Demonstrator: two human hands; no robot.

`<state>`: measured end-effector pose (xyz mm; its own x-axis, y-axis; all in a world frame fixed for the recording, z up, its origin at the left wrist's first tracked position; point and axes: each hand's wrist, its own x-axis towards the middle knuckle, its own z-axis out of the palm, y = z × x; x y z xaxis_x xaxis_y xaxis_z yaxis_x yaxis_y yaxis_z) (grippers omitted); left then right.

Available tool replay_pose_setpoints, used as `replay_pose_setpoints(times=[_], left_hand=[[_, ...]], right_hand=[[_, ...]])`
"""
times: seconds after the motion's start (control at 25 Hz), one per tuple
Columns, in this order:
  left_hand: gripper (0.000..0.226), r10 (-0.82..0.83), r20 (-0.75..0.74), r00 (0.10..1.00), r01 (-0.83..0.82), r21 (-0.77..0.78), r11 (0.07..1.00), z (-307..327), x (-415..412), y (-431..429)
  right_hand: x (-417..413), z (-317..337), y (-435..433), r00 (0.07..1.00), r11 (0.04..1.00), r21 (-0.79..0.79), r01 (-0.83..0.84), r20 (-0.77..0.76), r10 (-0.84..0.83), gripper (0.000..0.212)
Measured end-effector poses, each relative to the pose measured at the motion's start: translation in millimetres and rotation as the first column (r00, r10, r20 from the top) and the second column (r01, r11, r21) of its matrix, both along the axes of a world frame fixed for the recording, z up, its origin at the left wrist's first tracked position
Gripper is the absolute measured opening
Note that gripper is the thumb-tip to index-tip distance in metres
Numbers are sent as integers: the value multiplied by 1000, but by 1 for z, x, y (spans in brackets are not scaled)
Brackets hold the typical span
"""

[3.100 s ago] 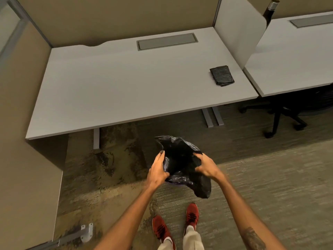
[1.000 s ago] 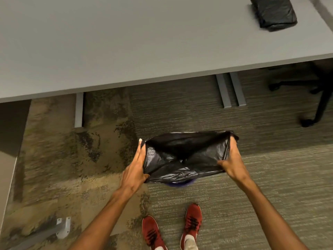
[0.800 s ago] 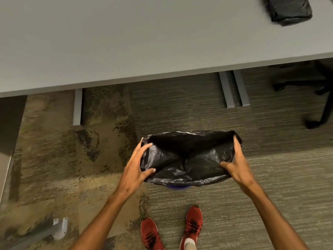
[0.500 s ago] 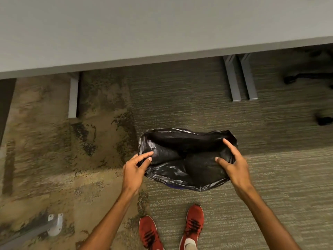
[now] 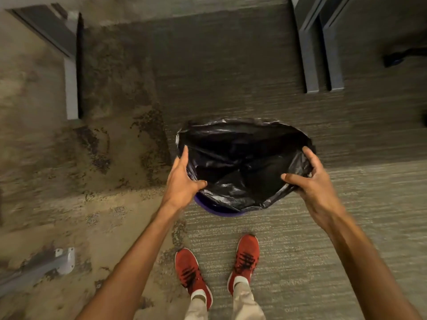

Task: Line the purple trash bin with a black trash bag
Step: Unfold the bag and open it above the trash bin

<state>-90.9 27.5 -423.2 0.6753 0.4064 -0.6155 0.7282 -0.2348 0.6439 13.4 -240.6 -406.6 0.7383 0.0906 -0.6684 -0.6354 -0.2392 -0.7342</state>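
Note:
The black trash bag (image 5: pixel 240 165) is spread wide open over the purple trash bin (image 5: pixel 221 212), which stands on the carpet in front of my feet. Only a thin arc of the bin's purple rim shows below the bag's near edge; the rest is hidden by the plastic. My left hand (image 5: pixel 182 181) grips the bag's left edge, thumb inside the opening. My right hand (image 5: pixel 312 179) pinches the bag's right edge, thumb inside and fingers outside.
My red shoes (image 5: pixel 191 276) stand just behind the bin. Grey desk legs rise at the far left (image 5: pixel 70 84) and far right (image 5: pixel 321 47). A metal bracket (image 5: pixel 62 259) lies on the stained carpet at lower left. A chair base (image 5: pixel 404 56) shows at the right edge.
My head has tilted further down, so the desk top has left the view. Both hands have taken a fuller grip on the bag's edges and the purple rim now shows below it.

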Motion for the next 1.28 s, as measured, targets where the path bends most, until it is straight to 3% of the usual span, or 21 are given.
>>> replay_pose_setpoints(times=[0.08,0.2,0.32,0.4,0.56,0.72,0.92,1.04,1.16,1.28], left_hand=[[110,-40,83,996,37,35,999,16,5,0],[110,-92,139,986,78,104,992,22,-5,-17],[109,-303,-71,950,306,41,951,-4,-34,-24],[109,-408,-194,892,407,-46,912,-22,-51,-21],[114,-170,-96,981,172,18,985,-38,-54,-11],[126,-168,-63,984,170,41,985,-71,-46,5],[129,-204,-60,977,210,113,971,-100,-54,1],[129,-120,-57,991,125,80,989,-121,-64,-6],[115,129,-16,992,-130,-87,988,-135,-63,-7],[86,389,117,914,-369,-158,916,-128,-50,-12]], right_hand=[[2,19,-3,998,999,-11,-34,46,34,92],[-8,26,8,937,920,-337,-200,208,279,94],[-27,1,25,863,793,-436,-426,66,500,97],[-36,-16,28,852,766,-428,-480,-19,524,98],[-41,-35,22,903,844,-420,-334,114,414,82],[-41,-66,10,923,865,-397,-306,97,371,58],[-48,-111,-14,940,908,-245,-340,-63,335,93],[-62,-135,-19,950,925,-216,-312,-61,306,99],[-63,-148,-20,994,996,-56,-65,-97,59,96],[-54,-154,-19,965,977,87,194,-194,-175,87]])
